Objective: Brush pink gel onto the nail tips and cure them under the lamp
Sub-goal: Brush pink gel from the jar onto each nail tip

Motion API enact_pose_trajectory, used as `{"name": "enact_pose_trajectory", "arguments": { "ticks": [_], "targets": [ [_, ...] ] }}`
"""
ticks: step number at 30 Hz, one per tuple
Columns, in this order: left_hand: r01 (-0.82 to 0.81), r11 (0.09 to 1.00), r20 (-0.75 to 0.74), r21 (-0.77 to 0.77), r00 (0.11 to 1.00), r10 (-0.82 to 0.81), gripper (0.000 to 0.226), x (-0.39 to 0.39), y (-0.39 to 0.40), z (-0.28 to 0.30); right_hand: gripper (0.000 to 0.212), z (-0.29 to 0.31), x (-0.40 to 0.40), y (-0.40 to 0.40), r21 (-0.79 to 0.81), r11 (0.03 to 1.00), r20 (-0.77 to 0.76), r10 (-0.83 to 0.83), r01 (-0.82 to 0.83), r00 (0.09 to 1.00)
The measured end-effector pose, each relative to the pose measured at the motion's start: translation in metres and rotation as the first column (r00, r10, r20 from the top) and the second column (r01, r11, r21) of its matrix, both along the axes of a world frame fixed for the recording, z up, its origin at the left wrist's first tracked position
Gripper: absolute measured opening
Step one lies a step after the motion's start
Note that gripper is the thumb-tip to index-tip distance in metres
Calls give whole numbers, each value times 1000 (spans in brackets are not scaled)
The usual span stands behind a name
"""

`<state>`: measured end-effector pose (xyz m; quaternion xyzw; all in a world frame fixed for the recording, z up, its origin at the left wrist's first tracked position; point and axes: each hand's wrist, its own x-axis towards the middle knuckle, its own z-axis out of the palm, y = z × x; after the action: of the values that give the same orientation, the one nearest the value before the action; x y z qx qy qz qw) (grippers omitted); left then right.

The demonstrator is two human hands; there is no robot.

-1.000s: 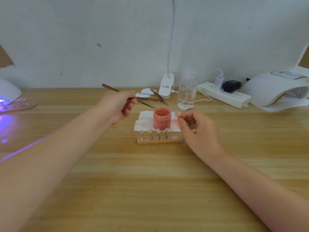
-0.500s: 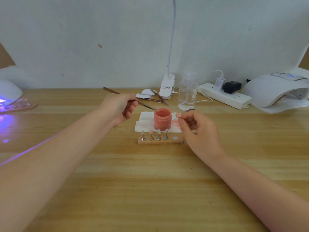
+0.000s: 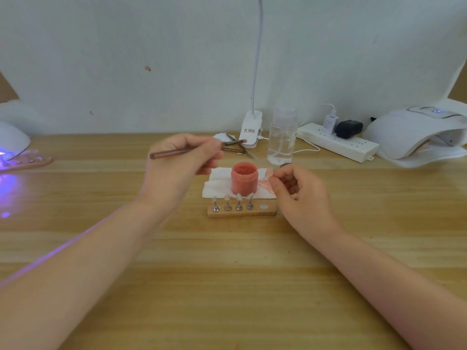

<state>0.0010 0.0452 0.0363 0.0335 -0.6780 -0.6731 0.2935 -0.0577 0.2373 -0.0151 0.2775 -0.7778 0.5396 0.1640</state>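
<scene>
Pink gel jar (image 3: 244, 178) on tissue (image 3: 217, 184), behind nail-tip stand (image 3: 242, 212).

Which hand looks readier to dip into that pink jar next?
Probably the left hand: it already grips the brush just above and behind the open jar. The right hand pinches something small beside it.

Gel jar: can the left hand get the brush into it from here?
Probably yes. The jar stands open on the tissue, nothing above its mouth. The left hand holds the brush just up and left; the right hand sits beside the jar, apart.
</scene>
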Motion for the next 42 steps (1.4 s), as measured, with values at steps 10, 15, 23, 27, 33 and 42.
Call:
{"name": "enact_pose_trajectory", "arguments": {
  "ticks": [10, 15, 23, 27, 33, 42],
  "targets": [
    [-115, 802, -248, -587, 968, -44, 19, 29, 41, -27, 9, 0, -1, -1, -31, 999, 3, -25, 25, 1000],
    [-175, 709, -306, -683, 950, -61, 8, 25, 41, -38, 10, 0, 0, -1, -34, 999, -18, -24, 24, 1000],
    [-190, 681, -308, -707, 950, -56, 6, 22, 39, -42, 11, 1, 1, -1, -34, 999, -13, -15, 15, 1000],
    [-176, 679, -302, -713, 951, -71, 11, 23, 40, -42, 7, 2, 3, -1, -35, 999, -14, -6, 5, 1000],
    [-169, 672, -298, -721, 951, -80, 14, 23, 39, -42, 6, 2, 2, -1, -41, 999, -1, -4, 4, 1000],
    [-172, 687, -349, -706, 928, -126, 14, 28, 35, -44, 9, 0, -1, -1, -51, 998, 5, -34, 35, 999]
  ]
}}
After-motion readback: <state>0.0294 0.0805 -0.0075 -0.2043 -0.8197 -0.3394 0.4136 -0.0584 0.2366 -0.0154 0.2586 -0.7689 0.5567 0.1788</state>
